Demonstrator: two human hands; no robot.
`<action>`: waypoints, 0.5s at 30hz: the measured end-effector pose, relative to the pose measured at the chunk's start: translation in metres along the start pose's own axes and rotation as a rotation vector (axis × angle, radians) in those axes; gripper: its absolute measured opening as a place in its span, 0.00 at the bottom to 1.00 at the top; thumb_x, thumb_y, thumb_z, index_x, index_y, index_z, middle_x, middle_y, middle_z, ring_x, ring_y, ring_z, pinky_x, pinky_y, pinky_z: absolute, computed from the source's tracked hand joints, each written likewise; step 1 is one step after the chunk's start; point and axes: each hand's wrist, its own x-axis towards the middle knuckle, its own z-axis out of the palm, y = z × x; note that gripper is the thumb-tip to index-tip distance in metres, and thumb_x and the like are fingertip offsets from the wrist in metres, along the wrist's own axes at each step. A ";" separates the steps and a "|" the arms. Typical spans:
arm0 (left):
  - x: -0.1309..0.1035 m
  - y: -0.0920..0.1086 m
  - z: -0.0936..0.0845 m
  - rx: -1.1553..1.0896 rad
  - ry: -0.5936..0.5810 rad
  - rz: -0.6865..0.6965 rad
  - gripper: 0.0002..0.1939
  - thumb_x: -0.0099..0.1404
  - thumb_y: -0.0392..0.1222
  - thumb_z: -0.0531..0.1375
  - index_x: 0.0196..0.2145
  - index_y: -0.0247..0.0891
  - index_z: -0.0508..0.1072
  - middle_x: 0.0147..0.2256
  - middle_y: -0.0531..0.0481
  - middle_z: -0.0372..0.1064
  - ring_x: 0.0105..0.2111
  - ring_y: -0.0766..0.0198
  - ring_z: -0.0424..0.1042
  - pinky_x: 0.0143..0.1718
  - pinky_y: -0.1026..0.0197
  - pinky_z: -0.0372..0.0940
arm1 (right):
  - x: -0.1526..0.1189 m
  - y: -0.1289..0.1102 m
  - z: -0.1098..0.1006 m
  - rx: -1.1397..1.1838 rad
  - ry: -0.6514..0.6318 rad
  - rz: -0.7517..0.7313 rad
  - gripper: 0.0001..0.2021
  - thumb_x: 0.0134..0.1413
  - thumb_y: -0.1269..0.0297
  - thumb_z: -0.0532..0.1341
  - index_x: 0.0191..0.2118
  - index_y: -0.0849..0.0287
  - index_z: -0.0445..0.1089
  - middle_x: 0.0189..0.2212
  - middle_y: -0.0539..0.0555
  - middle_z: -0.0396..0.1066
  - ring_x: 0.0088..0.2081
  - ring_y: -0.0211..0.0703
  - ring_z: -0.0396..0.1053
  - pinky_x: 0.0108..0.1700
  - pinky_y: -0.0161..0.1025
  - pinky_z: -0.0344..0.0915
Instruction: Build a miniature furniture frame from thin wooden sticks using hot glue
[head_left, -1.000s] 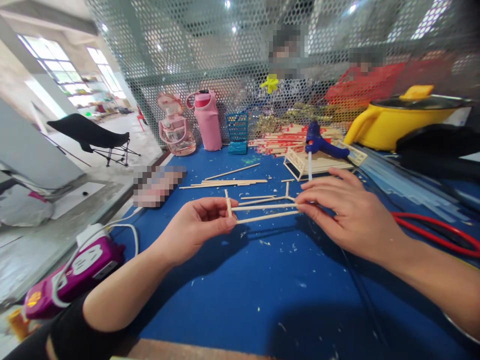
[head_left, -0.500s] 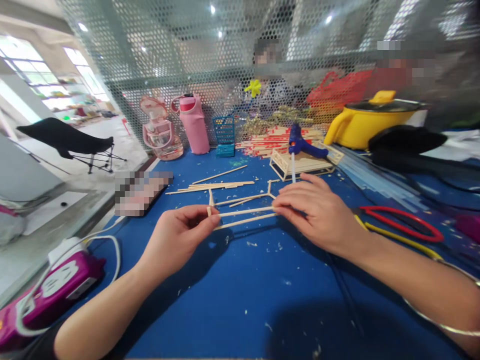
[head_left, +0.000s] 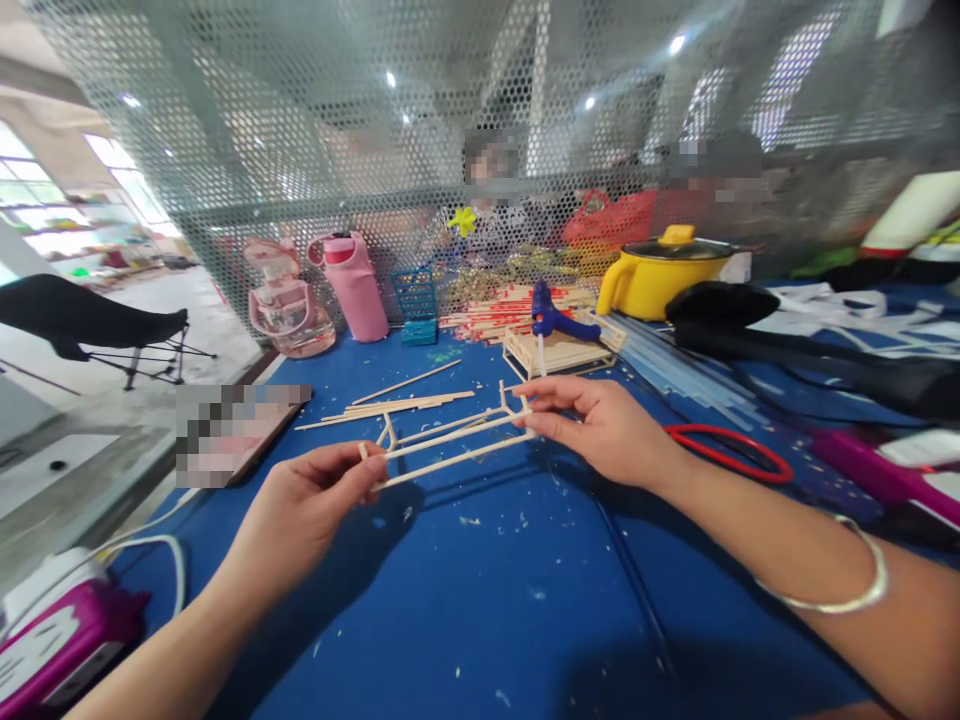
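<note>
Between my two hands is a small frame of thin wooden sticks (head_left: 457, 432), held just above the blue table. My left hand (head_left: 300, 505) pinches its left end between thumb and fingers. At the other end, my right hand (head_left: 592, 425) has its fingertips closed on the frame near a corner with short upright pieces. Behind it lie several loose wooden sticks (head_left: 409, 405). A blue glue gun (head_left: 555, 318) rests on a flat wooden piece with railings (head_left: 562, 355), just beyond my right hand.
A blue tabletop (head_left: 450, 620) bears small scraps. At the back stand a pink bottle (head_left: 356, 290), a clear pink bottle (head_left: 289, 315), a blue rack (head_left: 416, 305) and a yellow pot (head_left: 660, 285) before a perforated metal screen (head_left: 315, 120). Clear glue sticks (head_left: 682, 370) and red-handled scissors (head_left: 731, 452) lie right.
The view has swung right, so the scene sits further left. The frame now tilts up toward my right hand and shows more of its right end. Both hands keep hold of it.
</note>
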 end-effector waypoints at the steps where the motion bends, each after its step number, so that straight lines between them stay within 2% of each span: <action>1: 0.000 0.000 0.000 0.001 -0.004 0.002 0.16 0.53 0.54 0.64 0.29 0.38 0.76 0.25 0.52 0.68 0.25 0.67 0.64 0.30 0.64 0.62 | 0.000 -0.001 0.000 0.013 0.001 0.009 0.16 0.52 0.58 0.62 0.46 0.58 0.71 0.35 0.54 0.77 0.37 0.42 0.74 0.42 0.41 0.69; 10: 0.000 0.001 0.001 -0.011 -0.028 0.031 0.13 0.55 0.51 0.64 0.28 0.38 0.74 0.26 0.53 0.67 0.27 0.68 0.63 0.30 0.66 0.61 | 0.003 -0.001 0.004 0.341 0.014 0.195 0.13 0.42 0.60 0.69 0.35 0.59 0.71 0.28 0.49 0.74 0.31 0.36 0.70 0.38 0.36 0.66; 15: -0.002 0.001 0.001 -0.012 -0.024 0.026 0.12 0.56 0.50 0.64 0.30 0.38 0.74 0.28 0.53 0.68 0.29 0.68 0.64 0.32 0.65 0.62 | 0.004 0.000 0.005 0.503 0.006 0.280 0.14 0.36 0.62 0.72 0.31 0.59 0.72 0.27 0.46 0.71 0.29 0.32 0.67 0.37 0.34 0.63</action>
